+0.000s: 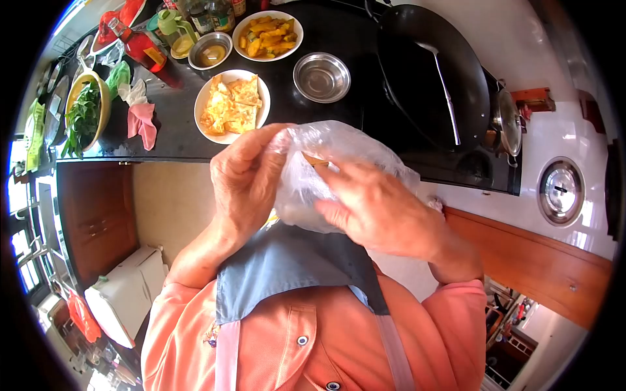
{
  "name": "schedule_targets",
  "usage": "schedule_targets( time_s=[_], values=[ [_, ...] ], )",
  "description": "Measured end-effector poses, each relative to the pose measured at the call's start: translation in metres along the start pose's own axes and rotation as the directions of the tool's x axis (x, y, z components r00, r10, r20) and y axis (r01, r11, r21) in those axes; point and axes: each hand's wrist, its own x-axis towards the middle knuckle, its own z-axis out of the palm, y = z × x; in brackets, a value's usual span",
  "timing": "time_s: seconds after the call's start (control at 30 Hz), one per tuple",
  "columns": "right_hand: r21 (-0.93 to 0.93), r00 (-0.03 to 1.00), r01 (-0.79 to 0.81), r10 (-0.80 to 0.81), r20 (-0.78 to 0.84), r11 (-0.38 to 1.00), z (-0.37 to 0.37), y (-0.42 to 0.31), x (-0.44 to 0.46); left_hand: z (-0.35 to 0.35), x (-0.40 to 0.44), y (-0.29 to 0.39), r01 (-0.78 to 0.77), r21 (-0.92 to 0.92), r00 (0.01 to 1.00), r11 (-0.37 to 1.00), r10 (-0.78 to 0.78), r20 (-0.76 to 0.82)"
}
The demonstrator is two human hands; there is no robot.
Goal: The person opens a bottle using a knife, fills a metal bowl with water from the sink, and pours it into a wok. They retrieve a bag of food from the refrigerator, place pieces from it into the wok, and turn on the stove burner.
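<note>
In front of my chest I have a clear, crinkled plastic bag (385, 153). My left hand (244, 173) is closed, its thumb and fingers pinching the gathered edge of the bag. My right hand (385, 208) is at the bag's opening, slightly blurred. Its fingers point into the opening, with the thumb apart from them on the near side. A small brownish thing (315, 159) shows inside the opening, too little of it to name. The rest of the bag's contents cannot be made out.
On the black counter are a bowl of fried egg (231, 111), a bowl of cooked pumpkin (267, 37) and a metal bowl (321, 77). A wok (417, 78) with a spatula (447, 98) stands right. Leafy greens (85, 114) and a red bottle (140, 49) stand left.
</note>
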Motion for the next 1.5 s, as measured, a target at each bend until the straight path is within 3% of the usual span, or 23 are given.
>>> schedule_targets(
  time_s=[0.1, 0.13, 0.23, 0.27, 0.3, 0.37, 0.47, 0.5, 0.57, 0.6, 0.7, 0.73, 0.8, 0.9, 0.93, 1.03, 1.1, 1.2, 1.27, 1.3, 1.37, 1.43, 1.5],
  values=[
    [0.035, 0.793, -0.398, 0.324, 0.515, 0.917, -0.027, -0.004, 0.035, -0.003, -0.001, -0.006, -0.154, 0.140, 0.987, 0.978, 0.147, 0.059],
    [-0.135, 0.820, -0.233, 0.269, 0.506, 0.963, -0.008, 0.011, 0.035, -0.004, -0.002, -0.003, -0.176, 0.187, 0.983, 0.966, 0.164, 0.081],
    [0.025, 0.955, -0.190, 0.179, 0.237, 0.981, 0.107, 0.100, 0.027, -0.001, -0.007, 0.002, -0.158, 0.216, 0.985, 0.964, 0.139, 0.102],
    [0.296, 0.973, -0.187, 0.134, 0.188, 0.937, 0.116, 0.099, 0.030, 0.002, -0.006, 0.003, -0.166, 0.220, 0.983, 0.961, 0.145, 0.109],
    [0.545, 0.987, -0.156, 0.103, 0.127, 0.824, 0.123, 0.096, 0.034, 0.004, -0.006, 0.004, -0.174, 0.226, 0.982, 0.958, 0.151, 0.117],
    [0.894, 0.981, -0.185, 0.133, 0.142, 0.409, 0.154, 0.114, 0.042, 0.006, -0.007, 0.008, -0.125, 0.239, 0.984, 0.963, 0.090, 0.153],
    [0.903, 0.933, -0.278, 0.132, 0.335, -0.326, 0.174, 0.140, 0.045, 0.009, -0.007, 0.002, -0.152, 0.209, 0.982, 0.966, 0.124, 0.140],
    [0.926, 0.916, -0.377, 0.150, 0.373, 0.000, 0.176, 0.142, 0.048, 0.008, -0.007, 0.003, -0.164, 0.210, 0.982, 0.964, 0.138, 0.132],
    [0.643, 0.881, -0.461, 0.229, 0.414, 0.612, 0.167, 0.140, 0.062, 0.008, -0.005, 0.007, -0.195, 0.206, 0.978, 0.959, 0.174, 0.114],
    [0.488, 0.974, -0.146, 0.039, 0.223, 0.860, 0.156, 0.137, 0.047, 0.008, -0.006, 0.006, -0.193, 0.185, 0.978, 0.964, 0.173, 0.120],
    [0.427, 0.998, -0.030, 0.006, 0.058, 0.904, 0.083, 0.068, 0.042, 0.008, -0.005, 0.011, -0.162, 0.166, 0.982, 0.973, 0.142, 0.124],
    [0.575, 0.999, 0.050, -0.040, -0.031, 0.817, 0.069, 0.056, 0.038, 0.008, -0.005, 0.007, -0.122, 0.127, 0.987, 0.984, 0.107, 0.119],
    [0.490, 0.997, -0.065, 0.036, 0.067, 0.869, 0.067, 0.045, 0.037, 0.011, -0.004, 0.002, -0.117, 0.089, 0.990, 0.989, 0.109, 0.087],
    [0.659, 0.913, -0.240, -0.066, 0.404, 0.713, 0.052, 0.039, 0.048, 0.015, -0.005, 0.006, -0.120, 0.093, 0.989, 0.988, 0.111, 0.099],
    [0.950, 0.939, -0.289, -0.160, 0.305, 0.114, 0.066, 0.038, 0.048, 0.017, -0.005, 0.008, -0.150, 0.115, 0.984, 0.982, 0.137, 0.117],
    [0.818, 0.862, -0.422, 0.106, 0.496, -0.391, 0.086, 0.053, 0.046, 0.017, -0.005, 0.008, -0.143, 0.147, 0.981, 0.979, 0.120, 0.152],
    [0.829, 0.816, -0.444, 0.228, 0.531, -0.341, 0.096, 0.059, 0.044, 0.018, -0.004, 0.007, -0.137, 0.131, 0.983, 0.982, 0.119, 0.138],
    [0.864, 0.843, -0.468, 0.386, 0.375, 0.184, 0.070, 0.052, 0.033, 0.016, -0.003, 0.007, -0.084, 0.096, 0.991, 0.992, 0.074, 0.108],
    [0.577, 0.913, -0.407, 0.332, 0.236, 0.709, 0.058, 0.058, 0.029, 0.015, -0.003, 0.007, -0.061, 0.090, 0.994, 0.994, 0.052, 0.098],
    [0.404, 0.928, -0.361, 0.283, 0.241, 0.841, 0.050, 0.058, 0.031, 0.015, -0.002, 0.009, -0.056, 0.094, 0.994, 0.994, 0.047, 0.098],
    [0.085, 0.930, -0.237, 0.200, 0.308, 0.968, 0.023, 0.048, 0.037, 0.015, 0.000, 0.008, -0.053, 0.085, 0.994, 0.995, 0.044, 0.101],
    [0.106, 0.933, -0.224, 0.182, 0.310, 0.969, 0.014, 0.043, 0.034, 0.017, 0.001, 0.004, -0.055, 0.063, 0.993, 0.996, 0.048, 0.107],
    [0.293, 0.974, -0.209, 0.172, 0.146, 0.933, 0.019, 0.044, 0.018, 0.018, 0.003, 0.006, -0.021, 0.030, 0.994, 0.999, 0.017, 0.111]
  ],
)
